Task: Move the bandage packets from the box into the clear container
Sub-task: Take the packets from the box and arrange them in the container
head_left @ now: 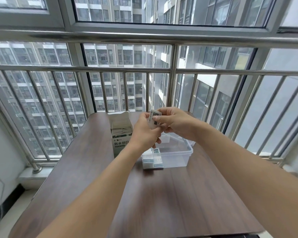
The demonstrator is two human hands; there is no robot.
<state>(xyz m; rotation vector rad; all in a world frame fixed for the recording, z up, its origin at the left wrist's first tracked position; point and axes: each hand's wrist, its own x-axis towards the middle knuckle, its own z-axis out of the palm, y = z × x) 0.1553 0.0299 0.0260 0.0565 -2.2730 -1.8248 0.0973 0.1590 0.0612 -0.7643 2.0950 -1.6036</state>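
Observation:
An open white bandage box (120,134) stands upright on the dark wooden table (144,194), with several packets showing inside its top. To its right sits the clear container (177,157); a few bandage packets (152,160) lie in its left end. Above the container's far edge, my left hand (144,131) and my right hand (175,124) both pinch a small stack of white bandage packets (154,117), held upright between the fingertips.
A clear lid (191,143) lies behind the container on the right. A steel railing (172,86) and window glass stand just beyond the table's far edge. A white wall runs along the left.

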